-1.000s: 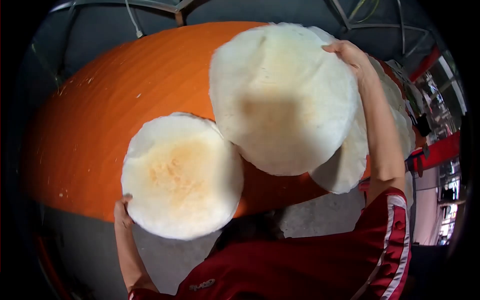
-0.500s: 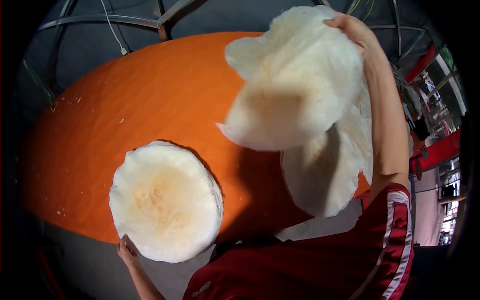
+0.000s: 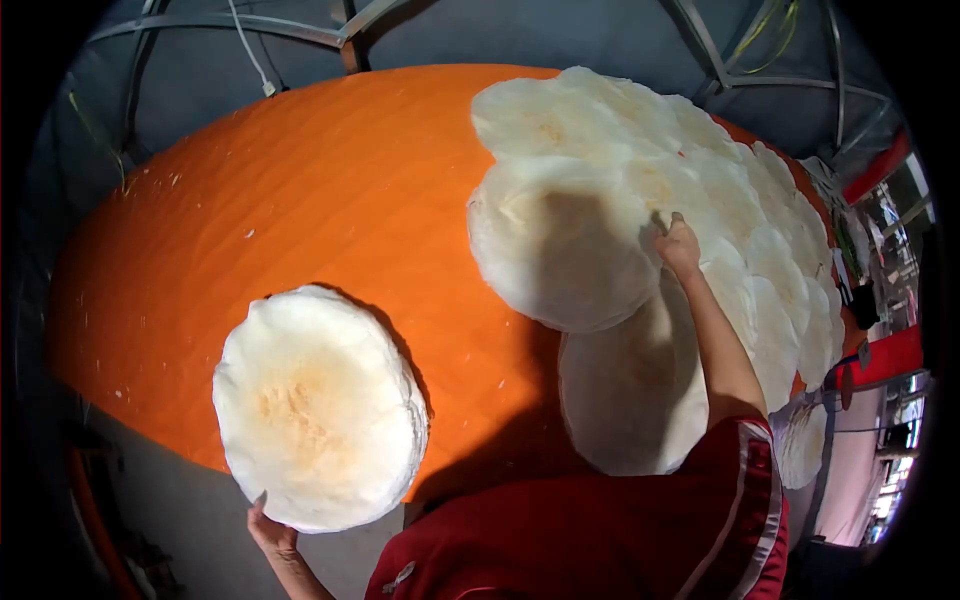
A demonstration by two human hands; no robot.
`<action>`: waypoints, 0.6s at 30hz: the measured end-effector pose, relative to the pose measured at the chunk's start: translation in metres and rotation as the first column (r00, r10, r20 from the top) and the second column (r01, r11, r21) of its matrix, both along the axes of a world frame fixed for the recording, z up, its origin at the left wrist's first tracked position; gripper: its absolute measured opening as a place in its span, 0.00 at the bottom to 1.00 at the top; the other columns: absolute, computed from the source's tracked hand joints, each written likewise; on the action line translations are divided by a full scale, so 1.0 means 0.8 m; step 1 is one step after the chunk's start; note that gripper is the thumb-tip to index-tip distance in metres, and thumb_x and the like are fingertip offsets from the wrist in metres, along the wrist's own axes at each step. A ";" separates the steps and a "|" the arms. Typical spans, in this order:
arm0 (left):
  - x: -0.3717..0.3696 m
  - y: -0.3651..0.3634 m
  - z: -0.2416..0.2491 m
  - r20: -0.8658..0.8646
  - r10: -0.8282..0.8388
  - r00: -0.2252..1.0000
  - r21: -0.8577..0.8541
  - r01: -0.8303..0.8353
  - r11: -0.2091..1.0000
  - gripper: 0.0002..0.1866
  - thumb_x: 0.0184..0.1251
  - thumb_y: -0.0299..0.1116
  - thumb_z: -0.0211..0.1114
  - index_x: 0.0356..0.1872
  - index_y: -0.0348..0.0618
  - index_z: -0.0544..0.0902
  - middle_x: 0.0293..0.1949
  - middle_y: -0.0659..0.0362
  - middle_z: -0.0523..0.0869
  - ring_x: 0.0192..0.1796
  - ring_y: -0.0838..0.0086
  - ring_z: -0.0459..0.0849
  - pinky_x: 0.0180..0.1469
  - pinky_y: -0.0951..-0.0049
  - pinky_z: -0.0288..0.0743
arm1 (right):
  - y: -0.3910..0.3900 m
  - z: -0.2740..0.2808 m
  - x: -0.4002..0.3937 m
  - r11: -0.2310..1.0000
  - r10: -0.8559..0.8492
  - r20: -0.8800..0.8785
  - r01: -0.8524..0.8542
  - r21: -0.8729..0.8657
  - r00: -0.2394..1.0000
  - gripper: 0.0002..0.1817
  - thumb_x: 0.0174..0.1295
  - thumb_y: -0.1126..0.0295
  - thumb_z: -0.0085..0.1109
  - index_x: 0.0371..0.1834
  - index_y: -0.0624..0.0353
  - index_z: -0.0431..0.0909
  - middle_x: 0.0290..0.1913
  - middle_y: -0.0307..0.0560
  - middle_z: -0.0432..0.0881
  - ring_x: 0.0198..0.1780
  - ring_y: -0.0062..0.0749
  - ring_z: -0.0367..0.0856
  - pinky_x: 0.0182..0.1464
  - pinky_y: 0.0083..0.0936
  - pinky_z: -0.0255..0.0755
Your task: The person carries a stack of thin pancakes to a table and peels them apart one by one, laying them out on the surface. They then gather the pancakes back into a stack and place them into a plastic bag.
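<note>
At the lower left is a thick stack of thin, round white sheets (image 3: 310, 400) with browned centres. My left hand (image 3: 272, 532) grips its near edge, the thumb on top and the fingers under the rim. Over to the right, my right hand (image 3: 681, 247) is just above the right side of a single round white sheet (image 3: 560, 250), with thumb and forefinger apart. That sheet lies flat and overlaps its neighbours, partly in shadow. Another round sheet (image 3: 630, 390) lies below it, nearer my body.
Many overlapping white sheets (image 3: 780, 290) cover the right part of the orange table (image 3: 330, 180). Metal frame bars (image 3: 240, 30) and a white cable (image 3: 252, 50) run behind the far edge. A small pile of white sheets (image 3: 801, 446) is beyond my right sleeve.
The sheet my right hand held raised now lies flat on the others. My right hand has come down and closer to me. My left hand stays at the stack's edge.
</note>
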State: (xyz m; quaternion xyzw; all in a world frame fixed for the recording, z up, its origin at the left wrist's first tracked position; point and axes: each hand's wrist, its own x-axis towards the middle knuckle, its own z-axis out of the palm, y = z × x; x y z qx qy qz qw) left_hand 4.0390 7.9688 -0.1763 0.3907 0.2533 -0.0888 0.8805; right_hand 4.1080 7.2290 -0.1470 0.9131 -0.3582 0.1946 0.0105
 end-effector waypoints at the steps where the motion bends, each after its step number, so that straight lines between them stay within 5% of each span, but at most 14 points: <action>1: -0.002 -0.006 0.022 0.018 0.020 1.000 -0.067 -0.018 0.998 0.31 0.48 0.35 0.59 0.57 0.34 0.66 0.54 0.48 0.73 0.56 0.56 0.72 0.57 0.54 0.67 | 0.008 0.013 0.004 0.980 0.088 -0.042 -0.079 0.182 0.995 0.17 0.52 0.68 0.54 0.42 0.69 0.71 0.29 0.46 0.78 0.28 0.26 0.77 0.29 0.22 0.71; 3: 0.002 0.021 0.009 0.079 0.032 0.996 0.042 -0.035 0.999 0.29 0.52 0.33 0.58 0.57 0.34 0.66 0.54 0.49 0.73 0.56 0.59 0.72 0.56 0.54 0.69 | 0.045 0.028 0.035 0.804 0.324 -0.082 -0.229 0.549 0.942 0.18 0.53 0.69 0.53 0.46 0.69 0.70 0.30 0.45 0.79 0.29 0.22 0.76 0.29 0.20 0.69; 4: 0.003 0.023 0.010 0.108 0.023 0.994 0.092 -0.033 0.995 0.27 0.55 0.33 0.57 0.57 0.35 0.66 0.54 0.50 0.73 0.56 0.60 0.72 0.52 0.58 0.73 | 0.100 0.051 0.048 0.745 0.399 -0.076 -0.275 0.608 0.914 0.19 0.54 0.69 0.53 0.47 0.69 0.69 0.33 0.44 0.79 0.29 0.19 0.73 0.29 0.18 0.67; 6: 0.028 0.009 0.024 0.107 -0.004 0.994 0.074 -0.004 0.997 0.23 0.60 0.33 0.55 0.57 0.36 0.67 0.53 0.53 0.74 0.52 0.67 0.75 0.36 0.74 0.80 | 0.174 0.028 0.076 0.514 0.587 0.195 -0.548 0.660 0.786 0.22 0.50 0.60 0.61 0.45 0.63 0.73 0.26 0.49 0.78 0.26 0.30 0.75 0.31 0.29 0.70; 8: 0.041 0.003 0.039 0.045 -0.112 0.993 0.181 0.102 0.978 0.22 0.64 0.39 0.54 0.54 0.37 0.69 0.47 0.57 0.78 0.41 0.75 0.80 0.25 0.83 0.75 | 0.305 0.037 0.085 0.226 0.741 0.337 -0.689 0.689 0.580 0.26 0.50 0.67 0.62 0.51 0.67 0.68 0.31 0.46 0.78 0.30 0.26 0.76 0.36 0.20 0.72; 10: 0.046 0.009 0.022 -0.007 -0.170 0.985 0.337 0.162 0.927 0.25 0.62 0.44 0.58 0.54 0.35 0.68 0.44 0.57 0.79 0.40 0.77 0.80 0.28 0.80 0.74 | 0.460 0.110 0.063 0.098 0.864 0.226 -0.592 0.800 0.449 0.36 0.43 0.67 0.69 0.56 0.66 0.65 0.34 0.48 0.78 0.33 0.28 0.77 0.41 0.22 0.73; 13: 0.045 -0.006 0.040 0.016 -0.129 0.992 0.460 0.107 0.882 0.35 0.56 0.48 0.64 0.58 0.35 0.64 0.45 0.55 0.78 0.40 0.75 0.80 0.32 0.77 0.76 | 0.609 0.069 0.032 -0.163 0.928 0.318 -0.555 0.816 0.194 0.52 0.32 0.60 0.77 0.62 0.64 0.57 0.46 0.51 0.73 0.41 0.32 0.74 0.45 0.25 0.72; 15: 0.041 0.003 0.048 -0.035 -0.180 0.983 0.470 0.175 0.865 0.38 0.52 0.51 0.66 0.58 0.35 0.63 0.45 0.55 0.78 0.39 0.77 0.80 0.27 0.82 0.74 | 0.682 0.063 0.017 -0.188 0.949 0.291 -0.526 0.830 0.120 0.60 0.26 0.53 0.78 0.64 0.63 0.52 0.52 0.57 0.69 0.50 0.41 0.72 0.54 0.32 0.65; 18: 0.046 0.011 0.042 -0.035 -0.232 0.972 0.412 0.226 0.883 0.40 0.50 0.50 0.68 0.58 0.35 0.62 0.44 0.56 0.78 0.37 0.80 0.79 0.22 0.86 0.71 | 0.705 0.036 0.022 -0.188 0.937 0.314 -0.531 0.826 0.156 0.59 0.25 0.56 0.78 0.64 0.64 0.52 0.54 0.61 0.67 0.53 0.45 0.70 0.56 0.33 0.63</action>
